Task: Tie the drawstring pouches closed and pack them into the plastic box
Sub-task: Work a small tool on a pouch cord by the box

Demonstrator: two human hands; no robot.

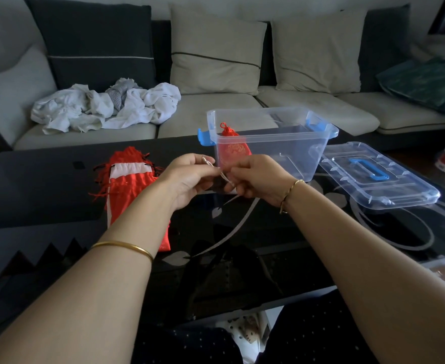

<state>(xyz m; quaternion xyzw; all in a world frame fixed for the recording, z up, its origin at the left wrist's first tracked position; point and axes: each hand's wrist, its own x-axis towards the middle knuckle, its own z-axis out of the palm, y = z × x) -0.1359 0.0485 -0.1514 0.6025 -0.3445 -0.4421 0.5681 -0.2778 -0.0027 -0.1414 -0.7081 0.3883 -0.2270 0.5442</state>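
A pale drawstring (222,176) is pinched taut between the left hand (189,177) and right hand (255,177) for knotting — its pouch hidden — beside the open plastic box (289,153), one red pouch (231,151) packed.

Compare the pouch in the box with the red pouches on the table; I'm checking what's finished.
The pouch in the box stands upright, while the pile on the table lies flat. The boxed pouch's neck is cinched and knotted at the top; the top pouch of the pile shows an open, pale-lined mouth with loose cords. The boxed one is single; the pile holds several. Both are shiny red fabric.
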